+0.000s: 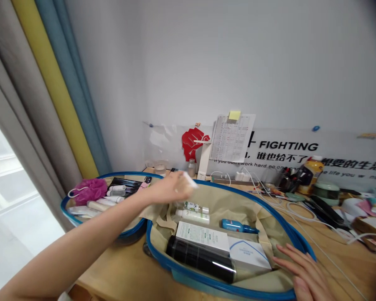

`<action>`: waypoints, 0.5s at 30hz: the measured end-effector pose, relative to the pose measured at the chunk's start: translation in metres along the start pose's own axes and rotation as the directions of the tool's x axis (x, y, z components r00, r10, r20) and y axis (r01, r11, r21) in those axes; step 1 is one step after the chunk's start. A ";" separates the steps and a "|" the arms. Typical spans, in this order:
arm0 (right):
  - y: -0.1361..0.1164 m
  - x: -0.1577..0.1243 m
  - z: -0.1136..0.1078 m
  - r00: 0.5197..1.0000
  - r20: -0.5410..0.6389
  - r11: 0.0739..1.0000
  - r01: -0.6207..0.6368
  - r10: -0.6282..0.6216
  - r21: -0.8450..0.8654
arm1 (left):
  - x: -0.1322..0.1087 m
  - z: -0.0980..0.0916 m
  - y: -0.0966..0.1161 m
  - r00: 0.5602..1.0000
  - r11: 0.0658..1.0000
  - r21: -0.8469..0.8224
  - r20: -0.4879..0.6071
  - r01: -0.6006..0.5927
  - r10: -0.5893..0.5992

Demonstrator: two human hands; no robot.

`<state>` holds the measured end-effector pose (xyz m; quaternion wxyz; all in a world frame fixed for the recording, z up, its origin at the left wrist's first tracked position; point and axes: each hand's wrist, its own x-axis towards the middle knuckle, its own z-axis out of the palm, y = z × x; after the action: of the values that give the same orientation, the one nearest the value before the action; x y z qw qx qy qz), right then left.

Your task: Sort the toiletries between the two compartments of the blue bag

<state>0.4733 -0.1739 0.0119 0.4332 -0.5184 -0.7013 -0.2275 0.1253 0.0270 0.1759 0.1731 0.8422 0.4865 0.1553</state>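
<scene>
While the left hand (pixel 175 187) is hovering over the left end of an open case's right half (pixel 163 260), its bent fingers are gripping a small white item (pixel 191 180). Blur is concealing the item's exact kind. The item is appearing at the fingertips, above the case and near its back rim. The right hand (pixel 303 265) is lying across the right end of the same half, its fingers extended and visibly grasping nothing; whether the fingertips are pressing the lining, I cannot tell.

Within the right half, two white tubes are lying side by side at the left, and a blue bottle (pixel 238 226) is resting on its side to their right. Two white boxes are sitting in front of these, and a black cylinder (pixel 202 259) is lying along the front, just beside the boxes. The left half (pixel 131 173) is containing a magenta mesh puff (pixel 90 191), several pale tubes and a dark package. Both halves are standing on a wooden desk (pixel 119 267).
</scene>
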 end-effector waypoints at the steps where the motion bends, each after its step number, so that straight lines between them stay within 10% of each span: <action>1: -0.001 0.001 -0.001 1.000 -0.013 1.000 0.004 -0.004 0.000 | 0.001 0.012 0.021 0.989 0.991 -0.040 0.076 -0.128 0.130; 9: -0.012 0.008 0.000 0.997 -0.073 1.000 0.001 -0.002 -0.021 | 0.010 0.116 0.110 0.672 0.843 -0.032 0.588 -0.538 0.451; 15: -0.011 0.008 -0.001 0.998 -0.063 1.000 -0.015 0.014 -0.023 | 0.019 0.140 0.125 0.667 0.823 0.015 0.594 -0.568 0.450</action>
<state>0.4631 -0.1747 0.0207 0.4507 -0.5210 -0.6808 -0.2488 0.2906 -0.0344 0.1085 0.1738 0.9640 0.1695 -0.1088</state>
